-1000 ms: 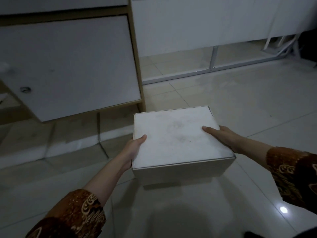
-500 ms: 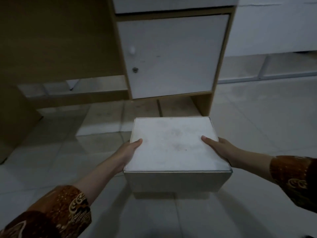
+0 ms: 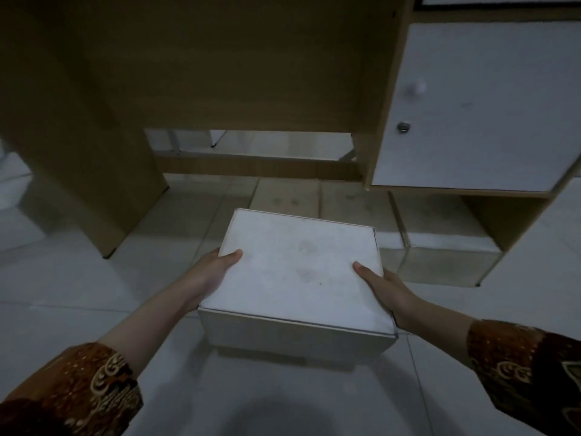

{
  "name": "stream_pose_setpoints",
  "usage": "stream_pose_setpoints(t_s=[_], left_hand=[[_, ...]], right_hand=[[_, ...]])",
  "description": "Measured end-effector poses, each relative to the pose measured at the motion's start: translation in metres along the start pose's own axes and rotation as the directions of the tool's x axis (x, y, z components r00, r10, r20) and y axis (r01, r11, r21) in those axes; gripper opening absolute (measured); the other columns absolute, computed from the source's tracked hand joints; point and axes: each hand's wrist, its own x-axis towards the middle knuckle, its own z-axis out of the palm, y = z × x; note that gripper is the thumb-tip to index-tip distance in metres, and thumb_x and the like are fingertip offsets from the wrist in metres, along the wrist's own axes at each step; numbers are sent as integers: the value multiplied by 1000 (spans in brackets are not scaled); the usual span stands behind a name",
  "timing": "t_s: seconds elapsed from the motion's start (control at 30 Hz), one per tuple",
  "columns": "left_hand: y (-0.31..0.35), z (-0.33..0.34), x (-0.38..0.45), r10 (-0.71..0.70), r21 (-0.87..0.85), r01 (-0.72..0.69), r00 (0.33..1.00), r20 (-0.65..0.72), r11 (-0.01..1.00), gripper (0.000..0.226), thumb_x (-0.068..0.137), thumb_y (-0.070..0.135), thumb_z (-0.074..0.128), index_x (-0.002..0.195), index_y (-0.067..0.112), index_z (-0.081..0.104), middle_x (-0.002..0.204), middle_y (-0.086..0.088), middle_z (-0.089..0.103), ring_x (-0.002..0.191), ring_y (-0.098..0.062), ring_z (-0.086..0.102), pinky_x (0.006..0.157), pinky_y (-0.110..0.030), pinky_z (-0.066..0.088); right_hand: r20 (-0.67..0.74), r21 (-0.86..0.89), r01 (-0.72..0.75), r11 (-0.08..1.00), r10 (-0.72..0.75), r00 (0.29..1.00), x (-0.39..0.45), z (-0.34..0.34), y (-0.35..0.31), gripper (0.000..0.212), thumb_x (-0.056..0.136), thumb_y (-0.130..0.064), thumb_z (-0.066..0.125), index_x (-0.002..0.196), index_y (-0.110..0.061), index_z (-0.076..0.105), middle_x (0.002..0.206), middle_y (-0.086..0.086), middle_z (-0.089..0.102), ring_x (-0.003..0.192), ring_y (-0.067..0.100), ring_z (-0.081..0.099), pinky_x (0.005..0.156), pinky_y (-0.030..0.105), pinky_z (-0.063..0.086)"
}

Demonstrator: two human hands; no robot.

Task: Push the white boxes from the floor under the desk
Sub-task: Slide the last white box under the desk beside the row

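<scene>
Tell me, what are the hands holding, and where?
A white square cardboard box: left hand grips its left side, right hand its right side, thumbs on top.

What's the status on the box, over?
Left hand and right hand grip box by its sides. Box in front of desk opening, not yet under. Path ahead looks clear.

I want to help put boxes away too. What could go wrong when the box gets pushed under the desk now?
The white box sits turned a little, so its far right corner might bump the cabinet base. The left hand and right hand grip only the sides, so it could twist while sliding.
</scene>
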Motion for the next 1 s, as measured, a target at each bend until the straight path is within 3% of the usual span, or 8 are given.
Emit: stream_pose_setpoints(t_s=[0.13, 0.3, 0.4, 0.47, 0.6, 0.7, 0.83, 1.0], left_hand=[[2, -58, 10, -35, 7, 35, 998, -42, 999, 41, 95, 24, 49, 128, 0, 52, 116, -17, 63, 87, -28, 63, 76, -32, 50], [8, -129, -4, -87, -3, 88, 988, -124, 996, 45, 93, 33, 52, 128, 5, 54, 107, -12, 68, 94, -30, 65, 83, -38, 51], [16, -160, -17, -90, -41, 83, 976, -200, 996, 41, 93, 31, 53, 123, 4, 55, 101, -12, 67, 88, -30, 65, 86, -39, 49], [19, -177, -24, -97, -59, 85, 960, -261, 995, 44, 93, 32, 52, 125, 2, 52, 107, -16, 65, 89, -32, 64, 90, -43, 48], [7, -195, -37, -91, -174, 29, 928, -360, 984, 39, 96, 26, 47, 126, 1, 49, 109, -16, 60, 79, -28, 61, 80, -39, 45], [-12, -200, -42, -105, -253, -16, 883, -457, 967, 42, 97, 23, 45, 129, -3, 47, 114, -18, 59, 83, -30, 60, 84, -40, 44], [-33, -196, -39, -132, -330, -78, 812, -569, 941, 44, 97, 23, 45, 133, -3, 44, 127, -20, 57, 99, -34, 58, 89, -42, 45], [-50, -183, -25, -147, -346, -146, 707, -692, 927, 39, 96, 18, 43, 130, 1, 48, 119, -11, 57, 100, -31, 56, 84, -36, 42]], right_hand=[[69, -26, -21, 999, 23, 997, 12, 56, -14, 45, 88, -37, 61, 123, -10, 55, 104, 6, 68, 88, 20, 66, 68, 30, 54], [155, -47, -51, 998, 57, 986, 20, 123, -30, 52, 87, -38, 63, 129, -8, 53, 116, 9, 66, 89, 21, 66, 81, 33, 53], [246, -89, -51, 995, 71, 967, 24, 157, -46, 45, 88, -38, 62, 123, -11, 55, 97, 1, 67, 81, 14, 65, 68, 26, 54], [301, -124, -20, 992, 57, 952, 29, 177, -61, 41, 88, -40, 61, 120, -15, 56, 97, 1, 65, 78, 12, 64, 62, 22, 53], [364, -283, 106, 953, 5, 931, 46, 217, -87, 54, 84, -48, 62, 124, -12, 58, 119, 6, 66, 93, 21, 65, 82, 31, 53], [397, -448, 203, 871, -10, 918, 55, 241, -103, 61, 80, -57, 61, 125, -16, 59, 129, 7, 63, 111, 27, 61, 97, 34, 49], [442, -564, 269, 781, 10, 897, 70, 271, -117, 55, 91, -48, 52, 134, -13, 51, 137, 7, 55, 123, 27, 53, 92, 24, 39], [458, -596, 292, 748, 18, 889, 97, 307, -118, 52, 92, -39, 56, 134, -9, 50, 136, 10, 56, 120, 29, 55, 91, 28, 43]])
